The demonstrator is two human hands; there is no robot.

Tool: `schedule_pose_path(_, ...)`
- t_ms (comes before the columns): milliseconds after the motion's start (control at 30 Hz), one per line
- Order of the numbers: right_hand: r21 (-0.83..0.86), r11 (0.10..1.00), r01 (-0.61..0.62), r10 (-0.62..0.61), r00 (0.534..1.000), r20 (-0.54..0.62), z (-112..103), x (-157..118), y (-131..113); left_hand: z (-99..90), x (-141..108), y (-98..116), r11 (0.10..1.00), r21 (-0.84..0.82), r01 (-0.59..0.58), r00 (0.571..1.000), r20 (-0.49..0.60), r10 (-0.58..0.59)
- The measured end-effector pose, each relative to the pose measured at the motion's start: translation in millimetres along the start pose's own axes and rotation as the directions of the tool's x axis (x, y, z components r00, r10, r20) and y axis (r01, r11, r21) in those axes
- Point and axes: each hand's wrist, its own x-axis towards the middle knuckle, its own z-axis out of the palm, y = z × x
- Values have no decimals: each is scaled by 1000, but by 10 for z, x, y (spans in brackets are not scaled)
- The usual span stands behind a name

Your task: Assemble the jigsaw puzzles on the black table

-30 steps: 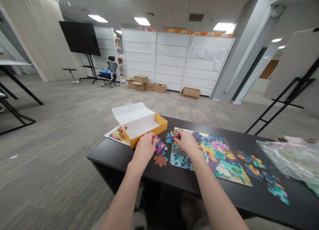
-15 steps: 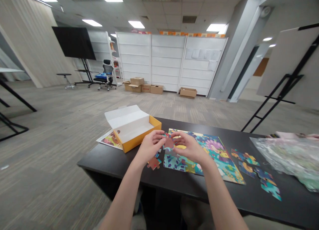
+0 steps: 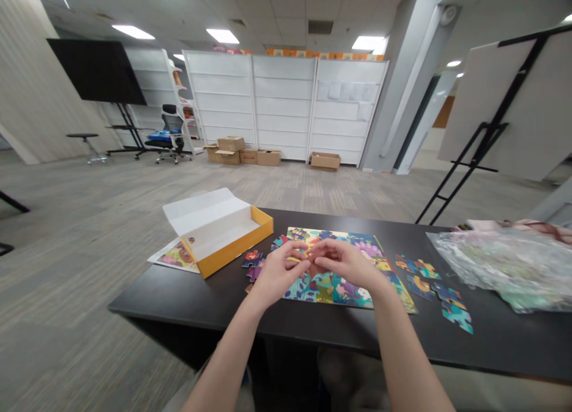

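Observation:
Between my two hands is a brown jigsaw piece (image 3: 316, 270), held above the colourful jigsaw board (image 3: 324, 290) and partly covered by the fingers. My left hand (image 3: 282, 272) grips its left side with bent fingers and thumb. Opposite, my right hand (image 3: 351, 263) pinches the piece from the right. Loose jigsaw pieces (image 3: 252, 258) lie by the board's left edge, some behind my left hand. Several more jigsaw pieces (image 3: 420, 286), some joined together, rest to the right of the board.
An open yellow box (image 3: 236, 250) with a white lid stands on the black table (image 3: 179, 296), partly over a printed picture sheet (image 3: 179, 257). Clear plastic bags (image 3: 504, 269) lie at the right. Beyond the table are cardboard boxes (image 3: 230, 150) and a whiteboard stand (image 3: 473, 156).
My view has turned to the right, so the table and box sit further left. Both hands have carried the brown piece rightward over the board, uncovering loose pieces at the left.

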Motion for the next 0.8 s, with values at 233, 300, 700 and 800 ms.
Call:
schedule_pose_path(233,-170,976,-139,128,989,-73,-151,-115,34,-111,-57,-3,921,378,-93,996,23,92)
schedule_pose_path(300,-199,968,-154,141,987,-79,-163,-133,68,-145,-107,-9,887,441,-139,989,115,98)
schedule_pose_path(700,-250,955,-158,134,985,-108,-101,-69,141,-209,-228,-157,768,593,-240,958,274,88)
schedule_pose_path(800,-189,975,-120,100,988,-113,23,24,144,-217,-221,-179,783,582,-221,963,256,82)
